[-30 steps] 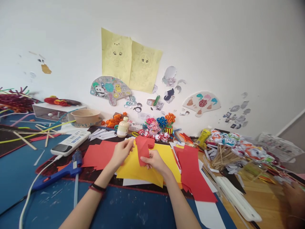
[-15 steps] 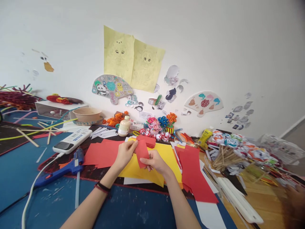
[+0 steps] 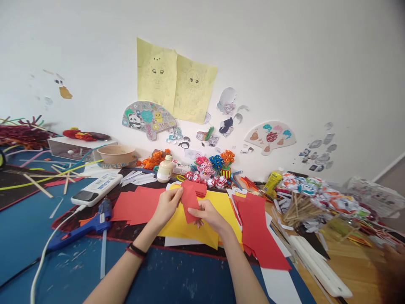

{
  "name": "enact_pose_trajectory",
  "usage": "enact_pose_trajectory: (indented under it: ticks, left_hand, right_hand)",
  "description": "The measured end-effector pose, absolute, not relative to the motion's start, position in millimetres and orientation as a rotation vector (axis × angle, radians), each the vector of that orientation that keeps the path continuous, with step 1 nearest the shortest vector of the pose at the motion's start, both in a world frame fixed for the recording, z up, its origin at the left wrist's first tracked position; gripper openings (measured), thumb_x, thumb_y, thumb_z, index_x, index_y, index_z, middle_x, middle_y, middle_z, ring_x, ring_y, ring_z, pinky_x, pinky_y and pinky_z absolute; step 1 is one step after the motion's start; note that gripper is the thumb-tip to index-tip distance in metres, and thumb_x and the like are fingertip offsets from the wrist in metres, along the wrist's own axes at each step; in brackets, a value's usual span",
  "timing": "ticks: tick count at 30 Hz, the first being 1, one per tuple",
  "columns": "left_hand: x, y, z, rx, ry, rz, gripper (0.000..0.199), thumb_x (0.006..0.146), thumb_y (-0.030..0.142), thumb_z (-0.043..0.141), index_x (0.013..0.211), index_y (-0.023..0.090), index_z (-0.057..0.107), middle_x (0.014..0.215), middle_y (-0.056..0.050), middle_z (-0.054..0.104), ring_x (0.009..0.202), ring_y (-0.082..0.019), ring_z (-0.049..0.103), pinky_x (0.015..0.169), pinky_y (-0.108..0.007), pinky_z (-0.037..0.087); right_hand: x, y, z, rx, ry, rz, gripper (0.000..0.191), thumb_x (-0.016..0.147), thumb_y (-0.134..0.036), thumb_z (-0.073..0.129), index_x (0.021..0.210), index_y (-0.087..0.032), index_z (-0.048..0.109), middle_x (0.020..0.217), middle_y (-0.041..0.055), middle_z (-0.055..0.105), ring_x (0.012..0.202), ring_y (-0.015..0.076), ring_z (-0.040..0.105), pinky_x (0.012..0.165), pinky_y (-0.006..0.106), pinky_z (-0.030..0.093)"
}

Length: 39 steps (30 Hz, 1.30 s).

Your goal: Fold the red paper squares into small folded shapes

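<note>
A small red paper rectangle [image 3: 190, 203] is held up between my two hands. My left hand [image 3: 169, 204] pinches its upper left edge between thumb and fingers. On the lower right, my right hand [image 3: 209, 214] grips it with the thumb in front and the fingers partly hidden behind. Yellow paper sheets [image 3: 226, 207] lie right below the hands. Just behind the held piece sits a stack of small red paper pieces [image 3: 200, 189]. Larger red sheets lie to the left [image 3: 136, 204] and a pile of red paper [image 3: 261, 230] to the right.
A blue glue gun [image 3: 85, 228] and a white power strip [image 3: 96, 188] with a cable lie at left. A cream bottle [image 3: 165, 169] stands behind the paper. Wrapped lollipops on sticks [image 3: 297, 207] and a long white tool [image 3: 319, 266] are at right. Part of another person's hand [image 3: 394, 261] shows at the right edge.
Both hands keep their hold on the small red paper; the right hand has shifted very slightly. The view has moved a little; nothing was let go.
</note>
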<state>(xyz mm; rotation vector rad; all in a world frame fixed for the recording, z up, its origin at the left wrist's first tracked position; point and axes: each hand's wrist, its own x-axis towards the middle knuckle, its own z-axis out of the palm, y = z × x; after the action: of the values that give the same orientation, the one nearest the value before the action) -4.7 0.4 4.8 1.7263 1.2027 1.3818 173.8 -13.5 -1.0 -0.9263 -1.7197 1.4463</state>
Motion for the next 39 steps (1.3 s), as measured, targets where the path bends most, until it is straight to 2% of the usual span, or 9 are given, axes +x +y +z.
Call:
enact_pose_trajectory:
  ticks: [4,10,15,18,20,23,30,35,39]
  left_hand:
    - [-5.0,1.2,4.0,1.650,1.180,1.391,0.048,0.088,0.042,0.037,0.047,0.018,0.041,0.046,0.003,0.042,0.048,-0.010,0.040,0.050,-0.023,0.029]
    - [-5.6,4.2,-0.5,1.715,1.316,1.394,0.045,0.086,0.041,0.040,0.047,0.019,0.037,0.045,0.004,0.039,0.048,-0.011,0.038,0.049,-0.023,0.027]
    - [-7.6,5.0,-0.9,1.704,1.368,1.416,0.052,0.088,0.047,0.034,0.047,0.018,0.045,0.045,0.002,0.045,0.048,-0.012,0.043,0.050,-0.023,0.030]
    - [-6.3,1.6,1.5,1.775,1.374,1.425,0.043,0.089,0.047,0.036,0.075,0.018,0.064,0.067,-0.002,0.064,0.058,-0.014,0.054,0.058,-0.024,0.038]
    - [-2.9,-2.2,3.0,1.908,1.430,1.393,0.037,0.088,0.046,0.040,0.101,0.021,0.064,0.089,-0.004,0.068,0.068,-0.016,0.058,0.064,-0.026,0.041]
    - [4.6,-7.8,2.6,2.075,1.485,1.225,0.043,0.089,0.048,0.039,0.117,0.023,0.058,0.108,-0.007,0.066,0.082,-0.021,0.061,0.068,-0.029,0.043]
    - [10.2,-8.0,-7.8,2.213,1.260,1.048,0.067,0.080,0.051,0.053,0.137,0.020,0.040,0.138,-0.014,0.045,0.121,-0.031,0.047,0.095,-0.039,0.041]
    - [8.0,-5.3,-9.5,2.082,1.076,1.099,0.069,0.075,0.038,0.061,0.138,0.021,0.040,0.139,-0.014,0.045,0.125,-0.031,0.043,0.101,-0.044,0.037]
    - [2.5,-6.8,-1.5,1.798,1.007,0.989,0.072,0.075,0.041,0.062,0.138,0.019,0.038,0.134,-0.015,0.050,0.112,-0.029,0.053,0.092,-0.042,0.044]
  right_hand:
    - [169.8,-18.6,3.5,-0.869,-1.604,1.406,0.047,0.085,-0.056,0.050,0.065,-0.013,0.056,0.059,0.0008,0.054,0.050,0.0102,0.048,0.050,0.023,0.037]
    - [168.2,-18.9,3.0,-0.939,-1.696,1.260,0.050,0.080,-0.052,0.059,0.051,-0.018,0.036,0.052,-0.0053,0.032,0.050,0.0078,0.026,0.047,0.023,0.022]
    - [167.9,-17.3,1.3,-0.940,-1.707,1.218,0.048,0.083,-0.050,0.056,0.051,-0.018,0.040,0.050,-0.0046,0.038,0.046,0.0083,0.033,0.047,0.023,0.027]
    - [167.0,-12.1,-3.7,-0.999,-1.672,1.139,0.049,0.084,-0.054,0.053,0.051,-0.017,0.047,0.046,-0.0026,0.045,0.044,0.0105,0.042,0.046,0.024,0.031]
    - [166.2,-8.3,-8.2,-1.057,-1.639,1.038,0.050,0.083,-0.055,0.052,0.051,-0.017,0.049,0.044,-0.0015,0.048,0.042,0.0116,0.046,0.044,0.024,0.033]
    - [164.9,-5.0,-12.8,-1.081,-1.615,0.947,0.050,0.083,-0.057,0.053,0.053,-0.017,0.051,0.042,-0.0011,0.050,0.040,0.0123,0.048,0.041,0.023,0.035]
    - [168.9,-6.0,-8.6,-1.000,-1.620,1.093,0.052,0.085,-0.063,0.044,0.062,-0.017,0.050,0.045,0.0004,0.054,0.039,0.0130,0.052,0.041,0.023,0.039]
    - [174.1,-7.4,-5.8,-0.933,-1.673,1.206,0.047,0.084,-0.060,0.049,0.077,-0.014,0.056,0.053,0.0008,0.058,0.045,0.0141,0.057,0.043,0.023,0.042]
    - [177.8,-7.7,-3.0,-0.866,-1.699,1.248,0.042,0.082,-0.053,0.057,0.096,-0.013,0.059,0.062,0.0003,0.059,0.050,0.0138,0.058,0.046,0.023,0.043]
